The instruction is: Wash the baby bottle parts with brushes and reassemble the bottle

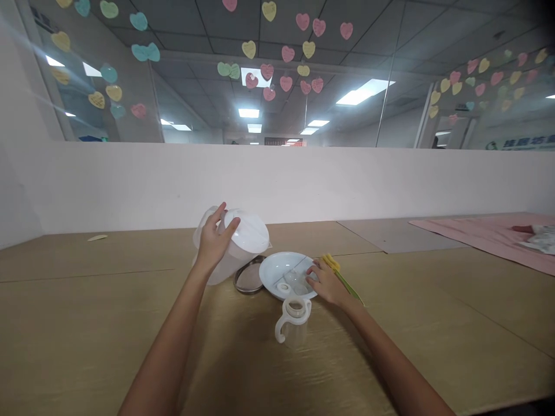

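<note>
My left hand (214, 240) grips a translucent plastic pitcher (228, 263) with a white lid (250, 232). The pitcher is tilted to the right, its lidded end near a shallow white bowl (271, 267). Inside the bowl lie a small white ring (283, 288) and a clear plastic piece (297, 281). At the bowl's right side, the fingers of my right hand (324, 281) curl over the clear piece; its exact shape is hard to make out. In front of the bowl stands a clear bottle (295, 332) with a white handled collar (286, 316), open at the top.
A round metal-rimmed sieve or pan (248, 278) lies partly behind the pitcher and bowl. A yellow-headed brush with a green handle (347, 284) rests beside my right hand. Pink cloth (481, 234) covers the far right of the brown table (108, 323). A white wall (295, 185) stands behind.
</note>
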Available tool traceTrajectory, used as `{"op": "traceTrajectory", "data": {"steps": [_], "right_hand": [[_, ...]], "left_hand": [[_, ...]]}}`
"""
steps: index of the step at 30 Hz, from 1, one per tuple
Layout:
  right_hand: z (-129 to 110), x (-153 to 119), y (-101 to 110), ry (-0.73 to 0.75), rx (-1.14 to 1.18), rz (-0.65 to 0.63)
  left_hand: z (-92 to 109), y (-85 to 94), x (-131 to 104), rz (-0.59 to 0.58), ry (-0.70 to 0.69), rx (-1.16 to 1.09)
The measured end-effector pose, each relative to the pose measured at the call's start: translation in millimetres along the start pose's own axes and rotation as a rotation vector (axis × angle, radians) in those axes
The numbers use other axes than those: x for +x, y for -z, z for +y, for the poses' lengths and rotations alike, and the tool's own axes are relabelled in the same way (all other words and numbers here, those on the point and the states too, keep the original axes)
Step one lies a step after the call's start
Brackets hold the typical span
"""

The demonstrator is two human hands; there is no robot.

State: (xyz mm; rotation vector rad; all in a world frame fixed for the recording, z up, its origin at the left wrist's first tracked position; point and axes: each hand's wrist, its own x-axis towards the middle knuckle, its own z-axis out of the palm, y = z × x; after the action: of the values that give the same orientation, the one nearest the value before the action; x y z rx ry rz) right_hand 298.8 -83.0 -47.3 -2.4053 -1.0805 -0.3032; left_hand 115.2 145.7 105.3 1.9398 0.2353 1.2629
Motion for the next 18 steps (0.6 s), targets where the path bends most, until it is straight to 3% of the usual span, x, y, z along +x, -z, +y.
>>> {"op": "traceTrajectory", "data": {"steps": [8,18], "right_hand": [[-2.8,-0.4,2.0,0.002,0.000,-0.016],[-4.9,-0.6,3.3,0.000,-0.015,-0.011]], "left_hand": [[11.6,-4.4,-7.1,-0.074,-0.188,0.239],[12.2,-11.5,-11.1,-0.149,-0.270,0.313]]}}
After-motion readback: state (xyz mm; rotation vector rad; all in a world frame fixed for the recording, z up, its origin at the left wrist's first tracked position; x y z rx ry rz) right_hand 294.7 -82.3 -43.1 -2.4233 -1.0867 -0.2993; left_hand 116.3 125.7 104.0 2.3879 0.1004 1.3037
